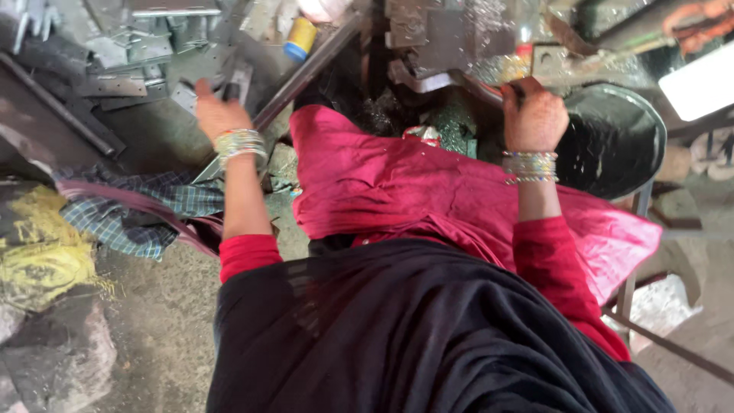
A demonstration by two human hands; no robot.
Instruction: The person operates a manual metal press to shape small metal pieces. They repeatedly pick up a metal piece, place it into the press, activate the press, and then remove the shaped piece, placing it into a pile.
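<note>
My left hand (216, 109) reaches forward to a heap of flat grey metal brackets (130, 57) on the floor, its fingers closed around a dark metal piece (231, 86). My right hand (533, 116) is closed on a thin metal handle or lever (489, 92) at the base of a grey metal press machine (451, 38). Both wrists carry beaded bangles, and red sleeves cover my arms. A magenta cloth lies over my lap, with a black shawl below it.
A long metal bar (313, 65) slants between the bracket heap and the machine. A dark round pan (615, 138) sits to the right of my right hand. A checked cloth (130, 214) and yellow powder (38, 260) lie at left. A yellow spool (300, 37) stands behind.
</note>
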